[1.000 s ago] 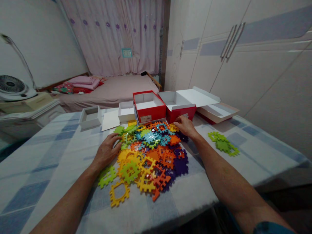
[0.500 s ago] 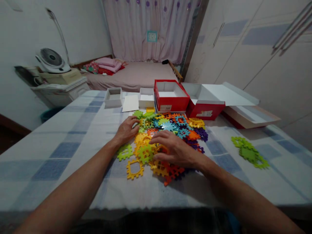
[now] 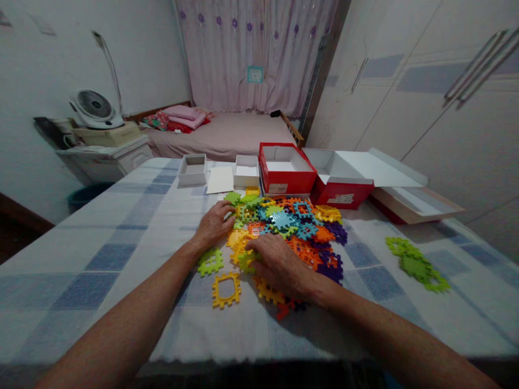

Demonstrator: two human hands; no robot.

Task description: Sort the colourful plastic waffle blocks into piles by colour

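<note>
A heap of colourful plastic interlocking tiles with notched edges (image 3: 284, 220) lies on the table in front of me. My left hand (image 3: 215, 224) rests at the heap's left edge, its fingers apart and bent beside green tiles (image 3: 245, 213); I see nothing held in it. Over the near part of the heap, my right hand (image 3: 278, 262) has its fingers and thumb closed around a light green tile (image 3: 245, 263), which they partly cover. A yellow square-framed tile (image 3: 226, 290) and a green window tile (image 3: 211, 262) lie flat below my left hand.
Behind the heap stand two small white boxes (image 3: 192, 169), a white card (image 3: 220, 180), a red box (image 3: 288, 175) and an open red box with a white flap (image 3: 343, 192). Another box part (image 3: 421, 204) lies at right. Several green tiles (image 3: 416, 263) form a group on the checked cloth.
My right hand has come down and its fingers have closed in on the green tile, which now shows less. My left hand stays in place. The view has tilted up slightly.
</note>
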